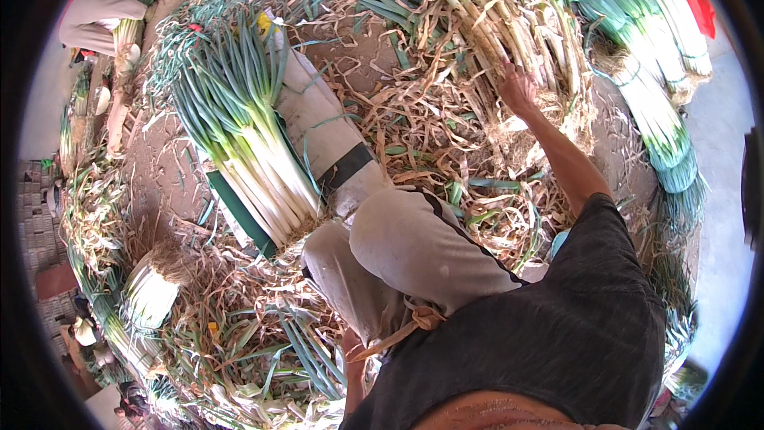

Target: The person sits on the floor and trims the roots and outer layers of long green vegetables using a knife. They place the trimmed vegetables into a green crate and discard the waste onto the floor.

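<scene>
My right hand (518,86) reaches out to the upper right, its fingers at the stem of an unpeeled green onion (486,42) in a pile with dry brown leaves; whether it grips the stem is not clear. Low in the view, beside my thigh, my left hand (352,343) is partly hidden by my leg, and its fingers cannot be made out. Before my knees lies a bunch of cleaned green onions (256,155), white stems towards me, on a board with a green strip (242,212).
Tied green onion bundles (647,101) line the right side. Dry husks (430,119) litter the ground. Another bundle (152,286) lies at lower left. At upper left crouches another person (98,18) by more onions. A long covered board (322,125) lies beside the cleaned bunch.
</scene>
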`<state>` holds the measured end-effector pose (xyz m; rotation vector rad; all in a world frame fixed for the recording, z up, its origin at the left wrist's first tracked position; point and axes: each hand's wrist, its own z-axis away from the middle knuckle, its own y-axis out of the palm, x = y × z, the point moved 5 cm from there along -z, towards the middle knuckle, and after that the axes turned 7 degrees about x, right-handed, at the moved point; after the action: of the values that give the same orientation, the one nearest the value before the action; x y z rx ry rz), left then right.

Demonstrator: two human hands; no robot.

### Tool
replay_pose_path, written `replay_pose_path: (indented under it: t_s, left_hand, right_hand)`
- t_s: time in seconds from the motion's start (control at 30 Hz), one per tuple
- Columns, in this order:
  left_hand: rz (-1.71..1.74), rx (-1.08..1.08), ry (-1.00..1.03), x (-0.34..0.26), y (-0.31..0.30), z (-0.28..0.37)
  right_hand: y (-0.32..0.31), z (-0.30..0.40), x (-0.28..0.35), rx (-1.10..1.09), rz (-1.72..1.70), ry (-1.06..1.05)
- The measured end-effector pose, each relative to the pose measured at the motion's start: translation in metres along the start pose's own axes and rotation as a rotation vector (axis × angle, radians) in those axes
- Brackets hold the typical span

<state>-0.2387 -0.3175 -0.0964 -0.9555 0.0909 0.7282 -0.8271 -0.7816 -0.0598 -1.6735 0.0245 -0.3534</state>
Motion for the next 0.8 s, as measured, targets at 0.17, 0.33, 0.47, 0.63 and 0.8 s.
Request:
replay_pose_path:
  t_s: [0.17,0.33,0.47,0.63,0.8]
  left_hand:
    - [-0.066,-0.032,-0.004,-0.007,-0.020,0.003]
    - [-0.051,-0.106,0.037,-0.019,-0.028,0.012]
    - [0.166,-0.162,0.082,-0.056,-0.054,0.009]
    - [0.140,-0.156,0.105,-0.039,-0.039,-0.008]
    - [0.139,-0.252,0.181,-0.063,-0.069,-0.013]
  right_hand:
    - [0.074,-0.026,-0.060,0.105,0.328,0.023]
    - [0.016,-0.032,0.011,0.491,0.148,-0.088]
    - [-0.046,0.023,0.075,1.036,-0.883,-0.018]
    - [-0.083,0.108,0.134,1.280,-1.806,0.327]
    - [-0.080,0.132,0.160,1.562,-2.077,0.731]
